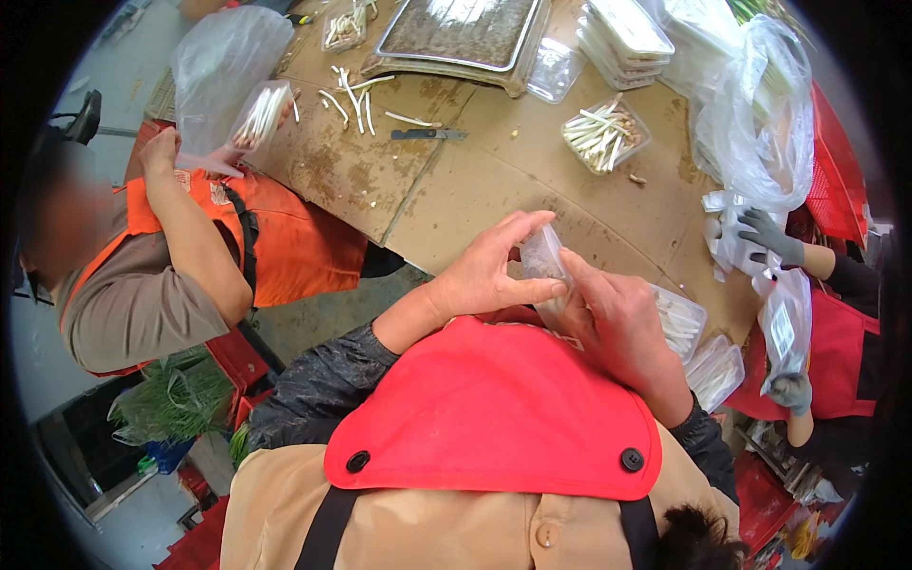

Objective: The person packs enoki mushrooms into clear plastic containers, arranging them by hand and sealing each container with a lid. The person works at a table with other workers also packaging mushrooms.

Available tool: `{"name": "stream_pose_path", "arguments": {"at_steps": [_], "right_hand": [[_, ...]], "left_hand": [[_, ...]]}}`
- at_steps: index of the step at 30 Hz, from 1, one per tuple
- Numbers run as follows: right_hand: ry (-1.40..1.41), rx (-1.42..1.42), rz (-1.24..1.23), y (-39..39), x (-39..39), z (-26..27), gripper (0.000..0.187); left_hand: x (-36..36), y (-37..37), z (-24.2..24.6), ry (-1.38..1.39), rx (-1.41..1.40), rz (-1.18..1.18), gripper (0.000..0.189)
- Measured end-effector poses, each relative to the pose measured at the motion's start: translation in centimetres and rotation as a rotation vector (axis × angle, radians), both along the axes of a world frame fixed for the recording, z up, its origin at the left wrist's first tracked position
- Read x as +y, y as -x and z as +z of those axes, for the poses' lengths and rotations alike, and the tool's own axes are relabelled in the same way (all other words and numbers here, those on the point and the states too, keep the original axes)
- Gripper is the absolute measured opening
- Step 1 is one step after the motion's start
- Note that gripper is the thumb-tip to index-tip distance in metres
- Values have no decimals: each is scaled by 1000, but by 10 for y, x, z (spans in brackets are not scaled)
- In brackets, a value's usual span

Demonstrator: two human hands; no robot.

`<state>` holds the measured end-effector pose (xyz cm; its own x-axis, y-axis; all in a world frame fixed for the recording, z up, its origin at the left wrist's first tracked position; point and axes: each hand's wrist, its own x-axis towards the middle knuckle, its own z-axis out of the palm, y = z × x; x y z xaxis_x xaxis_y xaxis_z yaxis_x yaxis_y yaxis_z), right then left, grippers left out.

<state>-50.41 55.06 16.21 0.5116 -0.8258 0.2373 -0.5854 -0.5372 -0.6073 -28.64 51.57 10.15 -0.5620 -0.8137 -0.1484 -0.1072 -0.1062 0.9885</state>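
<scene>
Between my two hands, close to the red apron bib [491, 413], is a clear plastic container [543, 258] tilted on edge. My left hand [491, 267] grips its left side, with the thumb across the near face and the fingers at the upper rim. My right hand [616, 313] holds its right side, fingers bent against it. Whatever the container holds is mostly hidden. Just right of my right hand are a clear tub of white stalks [677, 322] and a bagged pack of stalks [714, 372]. Ahead stands an open tub of white stalks with brown ends [604, 135].
Cardboard covers the table [491, 185]. On it lie a folding knife [429, 134], loose stalks [349, 100], a scale with a metal pan [459, 32] and stacked lidded packs [625, 43]. A co-worker in an orange apron [306, 242] bags a tub at left; another's gloved hand [773, 235] works at right.
</scene>
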Motion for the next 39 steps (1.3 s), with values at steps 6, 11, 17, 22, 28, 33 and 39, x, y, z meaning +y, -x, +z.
{"name": "stream_pose_path", "arguments": {"at_steps": [6,11,17,22,28,33,39], "right_hand": [[-9,-37,-11,-1,0,-1,48],[-15,-51,-25,-1,0,-1,47],[-75,-122,-38,-1,-1,-2,47],[-4,-85,-33,-1,0,-5,46],[96,4,-64,-7,0,-4,49],[91,41,-59,-8,1,-11,49],[75,20,-55,-8,-1,-16,47]], "left_hand": [[1,5,-3,118,-31,60,80],[4,10,-13,207,44,160,79],[6,8,-12,215,26,167,78],[3,3,0,-67,79,39,81],[4,6,-4,-221,194,31,78],[5,9,-9,-169,61,42,75],[7,12,-22,-39,12,124,78]]}}
